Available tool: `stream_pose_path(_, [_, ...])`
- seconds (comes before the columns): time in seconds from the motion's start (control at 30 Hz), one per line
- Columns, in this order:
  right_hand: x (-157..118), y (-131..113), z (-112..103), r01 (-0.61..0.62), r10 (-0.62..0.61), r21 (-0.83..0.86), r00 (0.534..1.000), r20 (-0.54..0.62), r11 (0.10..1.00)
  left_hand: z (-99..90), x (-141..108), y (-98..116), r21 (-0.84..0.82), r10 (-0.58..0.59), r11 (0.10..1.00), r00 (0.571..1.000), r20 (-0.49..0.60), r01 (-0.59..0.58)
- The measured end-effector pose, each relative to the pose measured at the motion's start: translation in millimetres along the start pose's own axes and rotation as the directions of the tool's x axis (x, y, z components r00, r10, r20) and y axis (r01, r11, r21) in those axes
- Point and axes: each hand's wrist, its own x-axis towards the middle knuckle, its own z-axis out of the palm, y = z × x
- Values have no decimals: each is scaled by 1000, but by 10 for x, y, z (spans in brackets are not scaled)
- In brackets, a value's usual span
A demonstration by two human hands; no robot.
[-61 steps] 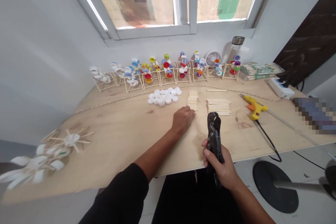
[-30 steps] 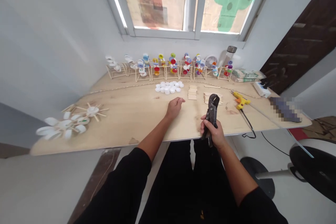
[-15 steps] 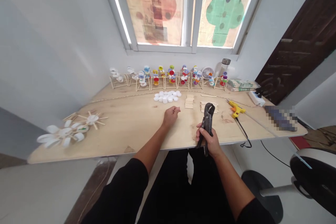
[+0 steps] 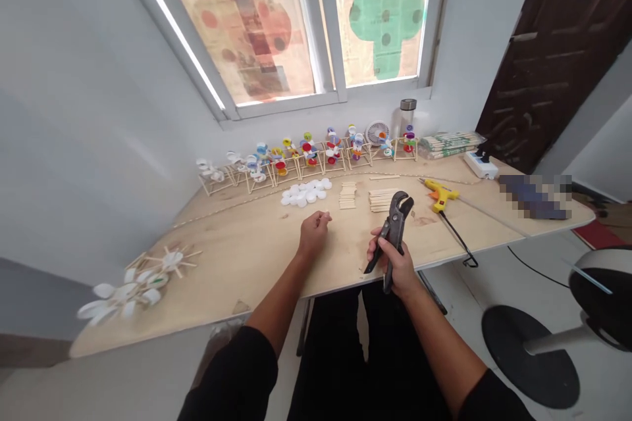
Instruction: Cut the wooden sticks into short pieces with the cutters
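a: what's in the right hand (image 4: pixel 395 266)?

b: a black cutter (image 4: pixel 395 223). the fingers wrap around its handles, and the low ends are right by the near edge of the table (image 4: pixel 241 247). there's a gap in its curvy mouth.

a: and the left hand (image 4: pixel 313 233)?

b: its fingers are bent in. i can't tell how tight they are, or if they pinch something tiny.

a: where are the sticks?

b: the short sticks (image 4: pixel 347 195) lie in a pile past the left hand. the long sticks (image 4: pixel 379 200) lie to the right of them, just behind the top of the cutter.

a: what could go wrong?

b: i think a finger could get nipped, if it gets in that mouth when the handles squeeze. the cutter could drop on the floor too, if the grip goes loose, because it's so close to the edge.

a: anything else?

b: the yellow glue gun (image 4: pixel 441 195) has a black cord (image 4: pixel 455 233) that goes over the edge. a tug there could pull the gun down. and one bump from the left hand could scatter the white caps (image 4: pixel 307 193), since they're near it.
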Motion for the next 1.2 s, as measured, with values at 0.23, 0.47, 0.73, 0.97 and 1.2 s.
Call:
stream_pose_path(0.23, [-10, -7, 22, -6, 6, 4, 1000, -18, 1000, 52, 6, 63, 162, 115, 979, 991, 70, -125])
stream_pose_path(0.47, [3, -59, 74, -9, 11, 33, 999, -43, 999, 443, 145, 249, 318, 285, 877, 923, 257, -359])
stream_pose_path(0.73, [17, -36, 64, -30, 32, 58, 999, -34, 998, 834, 346, 388, 466, 374, 719, 852, 367, -516])
stream_pose_path(0.97, [33, -54, 81, -42, 44, 38, 998, -45, 998, 958, 385, 383, 519, 409, 635, 819, 403, -573])
stream_pose_path(1.2, [59, -53, 81, -54, 55, 33, 998, -37, 998, 1007, 438, 365, 546, 420, 596, 808, 412, -589])
